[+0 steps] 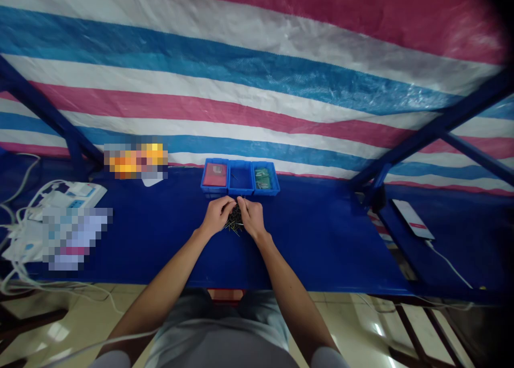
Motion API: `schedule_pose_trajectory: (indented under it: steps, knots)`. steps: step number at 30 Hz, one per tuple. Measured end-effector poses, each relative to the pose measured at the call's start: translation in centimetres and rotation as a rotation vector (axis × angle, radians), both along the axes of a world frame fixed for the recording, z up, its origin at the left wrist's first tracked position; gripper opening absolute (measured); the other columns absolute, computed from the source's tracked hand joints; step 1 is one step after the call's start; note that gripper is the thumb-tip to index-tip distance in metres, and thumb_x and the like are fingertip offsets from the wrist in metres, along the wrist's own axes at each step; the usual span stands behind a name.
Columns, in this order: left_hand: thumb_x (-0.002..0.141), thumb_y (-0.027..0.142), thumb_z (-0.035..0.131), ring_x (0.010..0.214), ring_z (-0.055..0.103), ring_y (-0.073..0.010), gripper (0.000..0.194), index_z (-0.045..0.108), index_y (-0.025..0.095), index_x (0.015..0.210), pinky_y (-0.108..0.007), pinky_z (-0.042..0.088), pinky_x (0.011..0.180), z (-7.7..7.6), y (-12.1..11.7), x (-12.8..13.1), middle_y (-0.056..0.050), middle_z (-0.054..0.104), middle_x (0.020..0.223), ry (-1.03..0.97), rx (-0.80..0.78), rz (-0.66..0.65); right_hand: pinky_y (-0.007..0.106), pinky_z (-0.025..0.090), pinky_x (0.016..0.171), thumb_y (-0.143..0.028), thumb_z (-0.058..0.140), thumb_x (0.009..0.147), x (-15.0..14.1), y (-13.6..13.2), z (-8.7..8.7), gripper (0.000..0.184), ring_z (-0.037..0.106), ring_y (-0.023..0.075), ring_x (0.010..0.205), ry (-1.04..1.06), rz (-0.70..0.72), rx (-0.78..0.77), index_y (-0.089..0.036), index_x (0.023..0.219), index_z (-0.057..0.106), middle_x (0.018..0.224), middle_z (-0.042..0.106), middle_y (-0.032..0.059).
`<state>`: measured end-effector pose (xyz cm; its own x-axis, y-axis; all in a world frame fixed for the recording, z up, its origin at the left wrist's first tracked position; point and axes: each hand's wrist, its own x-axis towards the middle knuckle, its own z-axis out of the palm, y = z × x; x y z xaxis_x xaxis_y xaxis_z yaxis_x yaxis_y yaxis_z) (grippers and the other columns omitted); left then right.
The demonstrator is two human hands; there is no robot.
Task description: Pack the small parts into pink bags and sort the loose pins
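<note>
Blue-painted workbench (321,239) against a pink, white and blue striped tarpaulin (257,73), with a blue plastic three-compartment tray (240,193) just beyond the hands. Left hand (217,215) and right hand (252,217) clench a loose bunch of thin dark metal pins (235,220) from either side at centre frame, ends poking out below. Pins look light, stiff and slippery, likely to scatter, so best held around the bunch's middle.
</note>
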<state>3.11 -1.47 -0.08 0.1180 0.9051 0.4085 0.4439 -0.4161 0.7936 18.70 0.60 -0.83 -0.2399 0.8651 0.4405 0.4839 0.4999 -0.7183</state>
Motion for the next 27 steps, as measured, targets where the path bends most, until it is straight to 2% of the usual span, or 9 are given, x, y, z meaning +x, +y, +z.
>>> schedule_pose_trajectory:
  steps: [2, 5, 8, 13, 20, 27]
  knots:
    - [0.099, 0.039, 0.047, 0.059, 0.050, -0.0121, 0.034, 0.058, 0.018, 0.076, -0.025, 0.038, 0.061, 0.05, -0.09, -0.07, 0.002, 0.055, 0.064, -0.004, -0.015, 0.003, 0.025, 0.035, 0.055, -0.047, 0.037, 0.104, 0.13, -0.07, 0.26, 0.052, 0.047, 0.0125, 0.052, 0.041, 0.018, -0.023, -0.020, 0.063, 0.054, 0.056, 0.050, -0.0012]
    - [0.099, 0.039, 0.047, 0.057, 0.049, -0.0118, 0.035, 0.055, 0.018, 0.073, -0.025, 0.037, 0.060, 0.04, -0.03, -0.18, 0.002, 0.053, 0.062, -0.028, -0.035, 0.031, 0.025, 0.043, 0.061, -0.044, 0.047, 0.101, 0.23, -0.26, 0.76, 0.033, 0.055, 0.0139, 0.061, 0.104, 0.077, -0.040, -0.020, 0.088, 0.065, 0.073, 0.064, 0.0012]
    - [0.100, 0.040, 0.046, 0.058, 0.049, -0.0119, 0.037, 0.052, 0.018, 0.070, -0.025, 0.037, 0.062, 0.00, 0.18, -0.25, 0.003, 0.051, 0.060, -0.073, -0.049, 0.052, 0.027, 0.048, 0.068, -0.037, 0.053, 0.098, 0.24, -0.30, 1.02, 0.023, 0.062, 0.0161, 0.072, 0.128, 0.113, -0.017, -0.020, 0.105, 0.066, 0.091, 0.069, 0.0051]
    - [0.100, 0.043, 0.043, 0.062, 0.053, -0.0133, 0.039, 0.052, 0.019, 0.071, -0.025, 0.041, 0.067, 0.05, 0.36, -0.21, 0.002, 0.053, 0.062, -0.086, -0.082, 0.019, 0.029, 0.051, 0.076, -0.030, 0.050, 0.099, 0.39, 0.01, 0.69, 0.021, 0.065, 0.0185, 0.082, 0.111, 0.115, 0.033, -0.021, 0.098, 0.069, 0.090, 0.070, 0.0057]
    - [0.100, 0.043, 0.045, 0.066, 0.055, -0.0139, 0.035, 0.056, 0.019, 0.077, -0.025, 0.041, 0.069, -0.04, 0.50, -0.24, 0.001, 0.058, 0.068, -0.068, -0.072, 0.012, 0.029, 0.050, 0.074, -0.032, 0.050, 0.100, 0.38, 0.13, 0.11, 0.021, 0.065, 0.0181, 0.078, 0.109, 0.075, 0.027, -0.021, 0.094, 0.067, 0.087, 0.070, 0.0047]
    - [0.100, 0.037, 0.046, 0.068, 0.056, -0.0135, 0.031, 0.059, 0.018, 0.080, -0.025, 0.042, 0.070, 0.06, 0.50, -0.15, 0.001, 0.061, 0.070, -0.044, -0.063, -0.003, 0.026, 0.043, 0.066, -0.035, 0.043, 0.103, 0.33, -0.09, 0.27, 0.030, 0.059, 0.0154, 0.069, 0.022, 0.056, 0.036, -0.021, 0.088, 0.064, 0.078, 0.066, 0.0027]
